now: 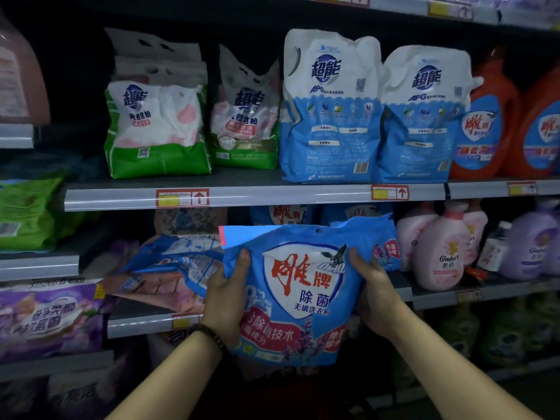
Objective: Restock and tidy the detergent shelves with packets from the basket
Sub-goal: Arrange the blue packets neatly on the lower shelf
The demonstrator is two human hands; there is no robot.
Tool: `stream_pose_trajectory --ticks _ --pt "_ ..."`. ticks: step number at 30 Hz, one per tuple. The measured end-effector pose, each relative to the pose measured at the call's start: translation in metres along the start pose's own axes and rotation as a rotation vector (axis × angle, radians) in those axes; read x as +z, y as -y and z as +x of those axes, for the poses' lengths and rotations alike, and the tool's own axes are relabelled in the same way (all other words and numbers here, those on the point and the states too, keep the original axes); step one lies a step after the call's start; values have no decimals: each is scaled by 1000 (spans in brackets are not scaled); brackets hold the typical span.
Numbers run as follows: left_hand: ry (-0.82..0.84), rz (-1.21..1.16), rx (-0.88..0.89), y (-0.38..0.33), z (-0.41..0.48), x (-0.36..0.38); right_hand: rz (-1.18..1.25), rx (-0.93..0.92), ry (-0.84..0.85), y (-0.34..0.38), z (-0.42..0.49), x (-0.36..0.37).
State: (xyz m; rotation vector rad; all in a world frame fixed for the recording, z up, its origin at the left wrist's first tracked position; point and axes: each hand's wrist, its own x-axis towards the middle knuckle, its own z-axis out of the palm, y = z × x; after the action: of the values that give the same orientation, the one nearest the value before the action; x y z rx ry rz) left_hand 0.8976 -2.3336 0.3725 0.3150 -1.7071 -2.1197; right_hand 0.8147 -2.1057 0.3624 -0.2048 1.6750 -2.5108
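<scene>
A blue detergent packet (303, 292) with a red-lettered white shield is held upright before the middle shelf (136, 327), beside a slumped blue packet (178, 262).

Both bare forearms (169, 377) reach up and forward from the lower edge. The left grip (225, 295) and right grip (375, 295) clasp opposite sides of one blue packet (303, 286), thumbs on its front, fingers hidden behind it.

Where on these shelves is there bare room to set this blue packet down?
Bare shelf shows left of the green packet up top, and a front strip before the slumped packets. Blue pouches and pink bottles stand packed.
</scene>
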Motion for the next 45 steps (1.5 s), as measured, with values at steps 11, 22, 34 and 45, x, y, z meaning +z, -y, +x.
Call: stream_pose_trajectory --ticks 11,22,34,45 --pt "-35 -6 -181 44 45 10 35 17 -37 -20 47 -16" --pt "1 -110 -439 77 133 26 -6 257 56 -110 70 -56" --pt "241 352 -47 150 189 16 -251 124 -42 -101 165 -47" --pt "-151 731 95 149 272 52 -1072 -81 -161 -118 286 -39"
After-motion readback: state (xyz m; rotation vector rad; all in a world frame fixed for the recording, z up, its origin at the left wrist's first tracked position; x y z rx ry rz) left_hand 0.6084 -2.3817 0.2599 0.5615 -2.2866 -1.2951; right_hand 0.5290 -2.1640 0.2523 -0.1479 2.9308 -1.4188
